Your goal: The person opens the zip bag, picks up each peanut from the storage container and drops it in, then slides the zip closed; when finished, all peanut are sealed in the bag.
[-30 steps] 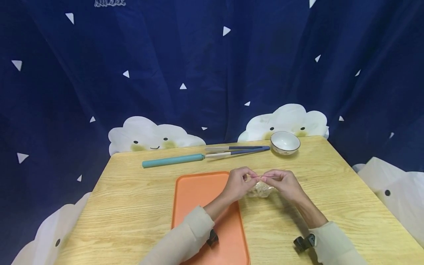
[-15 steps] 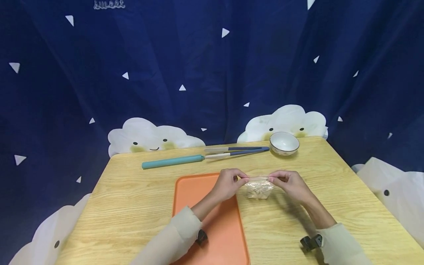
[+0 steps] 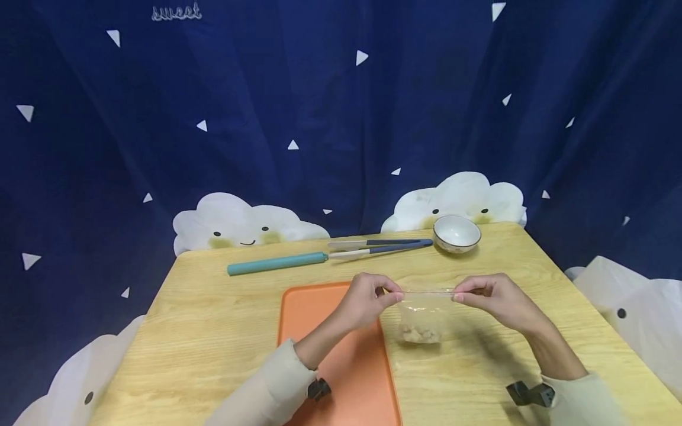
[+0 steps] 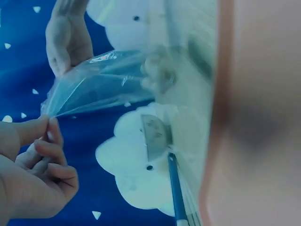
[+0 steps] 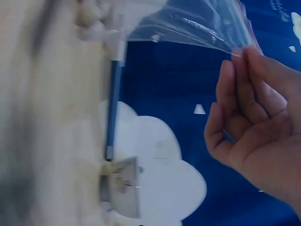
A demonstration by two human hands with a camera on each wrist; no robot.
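Note:
A clear zip bag [image 3: 426, 310] hangs upright between my hands, its top edge stretched taut. Pale, lumpy pieces [image 3: 418, 335] lie at its bottom; their kind is unclear. My left hand [image 3: 367, 299] pinches the bag's left top corner between thumb and forefinger, over the tray's far right corner. At the other top corner, my right hand [image 3: 495, 299] pinches the bag the same way. In the left wrist view the bag [image 4: 101, 80] spreads between both hands. The right wrist view shows the right fingertips [image 5: 242, 54] on the bag's edge.
An orange tray [image 3: 309, 302] lies under my left forearm. Behind it are a teal stick-shaped case [image 3: 277, 263] and blue-and-white tongs [image 3: 380, 248]. A white bowl [image 3: 456, 234] stands at the table's back right, before a dark blue curtain [image 3: 341, 106].
My hands have moved apart from nearly touching, the right one going rightward. The bag, bunched before, is now spread flat and hangs with its pieces at the bottom.

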